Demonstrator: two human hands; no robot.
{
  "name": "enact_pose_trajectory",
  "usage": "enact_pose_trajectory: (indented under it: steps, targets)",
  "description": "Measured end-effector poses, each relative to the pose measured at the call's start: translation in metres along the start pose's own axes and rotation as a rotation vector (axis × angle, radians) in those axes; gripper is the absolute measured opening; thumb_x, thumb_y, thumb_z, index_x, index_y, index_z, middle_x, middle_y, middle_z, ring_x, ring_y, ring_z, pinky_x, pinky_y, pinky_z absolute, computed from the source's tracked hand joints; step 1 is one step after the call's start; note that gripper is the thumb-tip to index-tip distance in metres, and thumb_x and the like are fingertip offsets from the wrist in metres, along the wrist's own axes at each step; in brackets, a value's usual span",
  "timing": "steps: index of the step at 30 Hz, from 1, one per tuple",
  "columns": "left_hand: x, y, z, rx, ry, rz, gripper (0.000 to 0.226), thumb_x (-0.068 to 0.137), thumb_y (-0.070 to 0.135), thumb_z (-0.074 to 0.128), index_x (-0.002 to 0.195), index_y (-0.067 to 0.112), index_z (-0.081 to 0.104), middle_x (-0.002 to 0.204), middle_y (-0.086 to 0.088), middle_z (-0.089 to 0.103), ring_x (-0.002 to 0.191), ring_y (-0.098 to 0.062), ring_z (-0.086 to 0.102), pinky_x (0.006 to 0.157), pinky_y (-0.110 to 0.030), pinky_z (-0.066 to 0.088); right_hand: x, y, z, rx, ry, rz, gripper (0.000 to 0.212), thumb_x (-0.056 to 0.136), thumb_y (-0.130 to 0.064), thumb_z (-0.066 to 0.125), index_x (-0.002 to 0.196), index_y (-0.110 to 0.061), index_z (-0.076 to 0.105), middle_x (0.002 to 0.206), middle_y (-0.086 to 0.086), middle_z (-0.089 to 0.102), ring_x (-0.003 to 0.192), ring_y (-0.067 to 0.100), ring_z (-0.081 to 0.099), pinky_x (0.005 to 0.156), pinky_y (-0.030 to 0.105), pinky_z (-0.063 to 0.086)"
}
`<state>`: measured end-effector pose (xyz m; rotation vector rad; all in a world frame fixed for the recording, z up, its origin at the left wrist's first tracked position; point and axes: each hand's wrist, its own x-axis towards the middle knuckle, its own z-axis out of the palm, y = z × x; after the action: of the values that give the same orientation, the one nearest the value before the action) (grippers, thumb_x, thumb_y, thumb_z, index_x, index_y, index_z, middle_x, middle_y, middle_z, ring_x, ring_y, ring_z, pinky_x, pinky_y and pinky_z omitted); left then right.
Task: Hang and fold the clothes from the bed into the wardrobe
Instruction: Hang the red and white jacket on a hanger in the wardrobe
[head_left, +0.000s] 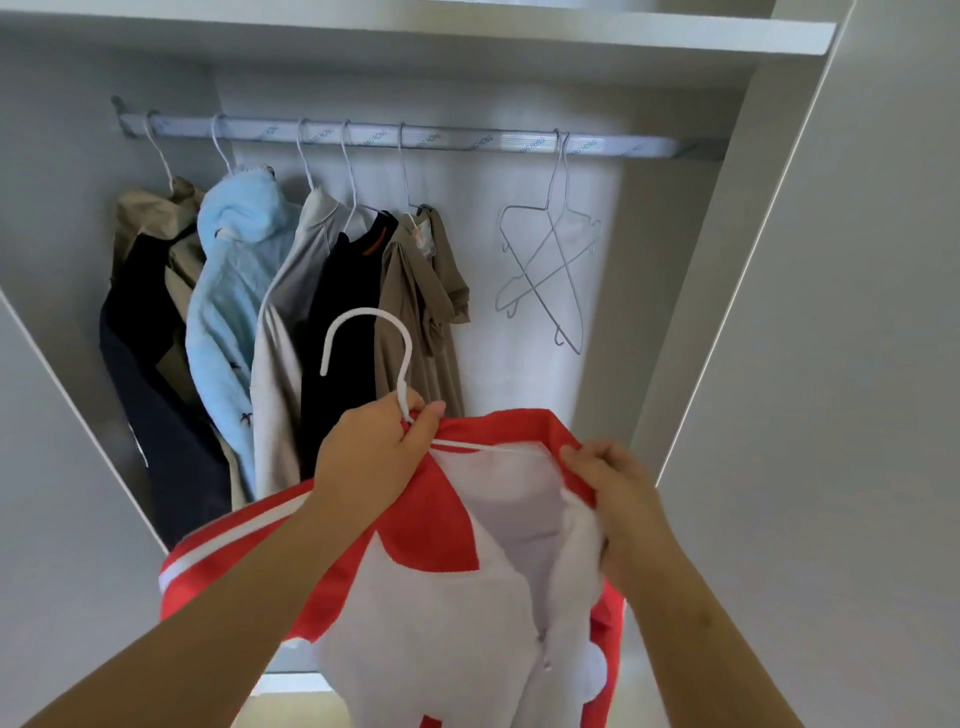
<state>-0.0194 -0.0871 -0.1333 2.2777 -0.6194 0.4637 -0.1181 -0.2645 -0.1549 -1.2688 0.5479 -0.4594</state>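
A red and white garment (436, 535) hangs on a white hanger (402, 358) in front of the open wardrobe. My left hand (374, 457) grips the hanger's neck just below the hook, together with the red collar. My right hand (613, 493) pinches the garment's red edge and fluffy white lining at the right shoulder. The hook points up and left, below the silver rail (467, 141). The hanger's left arm is hidden inside the cloth.
Several garments hang on the rail's left half: a beige and black jacket (150, 322), a light blue fleece (228, 291), a grey shirt (291, 312), a black top (348, 312), an olive shirt (421, 291). Two bare wire hangers (550, 265) hang right. A shelf (519, 31) runs above.
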Motion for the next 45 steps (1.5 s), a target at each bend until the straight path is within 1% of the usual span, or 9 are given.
enact_pose_trajectory:
  steps: [5,10,15,21,26,34,38,41,45]
  targets:
    - [-0.002,0.003,-0.002,-0.14,0.037,0.01,0.033,0.091,0.03,0.053,0.059,0.029,0.047,0.051,0.007,0.047,0.054,-0.004,0.049,0.057,-0.009,0.036,-0.004,-0.006,-0.013,-0.291,0.04,-0.163,0.043,0.087,-0.013,0.061,0.05,-0.02,0.039,0.043,-0.012,0.04,0.044,0.005,0.037,0.05,0.021,0.033]
    - [-0.006,0.017,-0.003,-0.19,-0.051,0.087,0.025,0.091,0.028,0.052,0.068,0.021,0.057,0.059,-0.002,0.057,0.06,-0.011,0.055,0.06,-0.02,0.039,-0.004,-0.025,-0.023,-0.751,0.263,-0.605,0.02,0.092,-0.029,0.053,0.073,-0.025,0.049,0.078,-0.012,0.05,0.083,0.011,0.044,0.087,0.036,0.033]
    - [-0.012,0.05,0.002,-0.205,-0.013,0.118,0.033,0.087,0.048,0.042,0.069,0.022,0.053,0.057,0.006,0.052,0.06,-0.014,0.055,0.061,-0.03,0.043,-0.009,-0.01,-0.024,-1.022,0.242,-0.593,0.044,0.096,-0.038,0.036,0.07,-0.01,0.057,0.06,0.003,0.052,0.062,0.026,0.05,0.062,0.03,0.031]
    - [-0.015,0.07,0.018,-0.055,-0.009,0.289,0.041,0.09,0.053,0.038,0.076,0.018,0.054,0.058,0.007,0.05,0.056,-0.015,0.055,0.056,-0.033,0.049,-0.019,-0.003,-0.008,-0.971,0.229,-0.547,0.049,0.097,-0.039,0.033,0.05,-0.026,0.035,0.049,-0.01,0.039,0.05,0.006,0.038,0.048,0.02,0.025]
    - [-0.014,0.046,0.005,0.073,-0.125,0.404,0.053,0.079,0.069,0.034,0.081,0.022,0.06,0.065,0.011,0.056,0.06,-0.006,0.054,0.056,-0.024,0.047,-0.011,-0.013,-0.024,-0.886,0.36,-0.386,0.05,0.094,-0.041,0.042,0.052,-0.015,0.049,0.056,0.003,0.053,0.063,0.026,0.051,0.053,0.028,0.032]
    - [-0.026,0.033,0.003,0.06,-0.031,0.295,0.008,0.087,0.017,0.062,0.089,0.013,0.069,0.085,-0.004,0.063,0.079,-0.017,0.056,0.073,-0.029,0.044,-0.007,-0.013,-0.032,-0.882,0.5,-0.311,0.05,0.093,-0.038,0.042,0.049,-0.013,0.04,0.053,0.003,0.044,0.063,0.03,0.046,0.054,0.028,0.032]
    - [-0.04,0.042,-0.003,-0.281,-0.474,0.309,0.015,0.089,0.036,0.049,0.076,0.033,0.055,0.069,0.022,0.058,0.069,0.003,0.055,0.063,-0.015,0.044,-0.007,-0.008,-0.032,-0.883,0.505,-0.28,0.051,0.093,-0.039,0.044,0.048,-0.014,0.041,0.053,0.001,0.044,0.064,0.031,0.046,0.053,0.028,0.029]
    - [-0.025,0.035,-0.009,-0.199,-0.256,0.448,0.029,0.085,0.049,0.046,0.101,0.028,0.061,0.089,0.024,0.054,0.086,0.0,0.055,0.08,-0.018,0.046,-0.009,-0.006,-0.026,-0.879,0.5,-0.281,0.051,0.093,-0.038,0.044,0.048,-0.015,0.041,0.052,0.001,0.043,0.064,0.03,0.045,0.055,0.028,0.03]
    - [-0.021,0.015,-0.001,0.208,-0.371,0.408,0.048,0.088,0.063,0.029,0.1,0.024,0.055,0.092,0.005,0.062,0.089,-0.016,0.061,0.074,-0.028,0.044,-0.018,-0.007,-0.016,-0.89,0.467,-0.308,0.045,0.094,-0.039,0.044,0.063,-0.011,0.061,0.069,0.013,0.06,0.075,0.035,0.055,0.061,0.031,0.034]
